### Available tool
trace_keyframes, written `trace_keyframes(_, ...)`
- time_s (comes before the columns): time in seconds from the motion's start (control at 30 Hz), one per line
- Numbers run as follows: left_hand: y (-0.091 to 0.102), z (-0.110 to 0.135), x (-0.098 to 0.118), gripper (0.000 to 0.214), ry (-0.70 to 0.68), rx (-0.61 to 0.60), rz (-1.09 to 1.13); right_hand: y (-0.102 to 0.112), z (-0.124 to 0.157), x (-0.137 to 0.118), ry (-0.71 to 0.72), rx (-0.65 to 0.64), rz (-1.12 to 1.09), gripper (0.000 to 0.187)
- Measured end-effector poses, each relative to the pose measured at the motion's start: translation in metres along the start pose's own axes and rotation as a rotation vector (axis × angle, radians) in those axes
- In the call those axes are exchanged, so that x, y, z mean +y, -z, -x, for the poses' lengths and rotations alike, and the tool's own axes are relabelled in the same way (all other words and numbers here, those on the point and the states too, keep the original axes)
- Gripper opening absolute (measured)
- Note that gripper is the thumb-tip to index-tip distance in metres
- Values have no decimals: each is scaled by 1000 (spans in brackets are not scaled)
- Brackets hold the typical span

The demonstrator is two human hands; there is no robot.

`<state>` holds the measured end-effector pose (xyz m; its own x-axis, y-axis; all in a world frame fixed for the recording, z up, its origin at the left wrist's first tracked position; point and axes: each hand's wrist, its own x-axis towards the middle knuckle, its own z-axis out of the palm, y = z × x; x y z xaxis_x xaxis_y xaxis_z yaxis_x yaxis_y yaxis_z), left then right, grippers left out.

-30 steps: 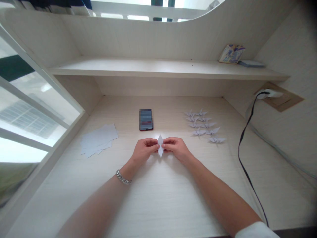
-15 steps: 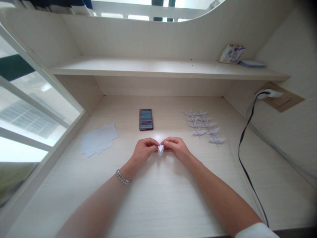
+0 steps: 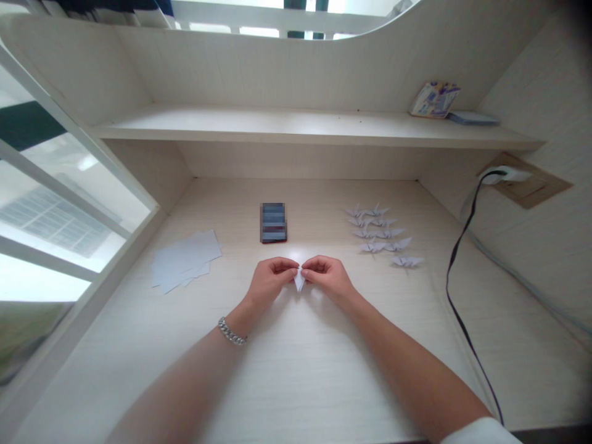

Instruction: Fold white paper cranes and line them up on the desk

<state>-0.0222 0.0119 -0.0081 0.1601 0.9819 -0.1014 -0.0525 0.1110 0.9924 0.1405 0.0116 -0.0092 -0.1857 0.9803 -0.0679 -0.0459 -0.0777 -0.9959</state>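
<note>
Pinched from both sides: folded white paper [image 3: 300, 280], point down, at mid worktop [image 3: 296, 370], on near side of phone [image 3: 273, 222]; touching surface or not, cannot tell
Left hand [image 3: 271, 280] grip closed on paper's left edge, thumb and forefinger; bracelet [image 3: 231, 332] on wrist
Right hand [image 3: 329, 277] grip closed on right edge, fingertips nearly meeting left's
Well apart to left: loose paper sheets [image 3: 185, 261]
Behind, to right: rows of paper cranes [image 3: 379, 233]; black cable [image 3: 456, 277] beyond

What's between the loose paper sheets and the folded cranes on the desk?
Head view: the phone, slightly farther back, and nearer, the left hand and right hand pinching a small folded paper.
</note>
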Motion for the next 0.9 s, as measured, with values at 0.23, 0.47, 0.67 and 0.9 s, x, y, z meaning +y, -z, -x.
trace_keyframes(0.23, 1, -1, -7, 28, -37, 37, 73, -1, 1, 5, 50, 28, -31, 23)
trace_keyframes(0.47, 1, 0, -7, 28, -76, 61, 42, -1, 1, 6, 69, 42, -14, 22)
trace_keyframes(0.67, 0, 2, -5, 25, -83, 87, -19, -1, 0, 5, 52, 30, -3, 21)
trace_keyframes(0.9, -1, 1, -6, 23, -77, 85, -54, -1, 0, 1, 12, -10, -43, 19)
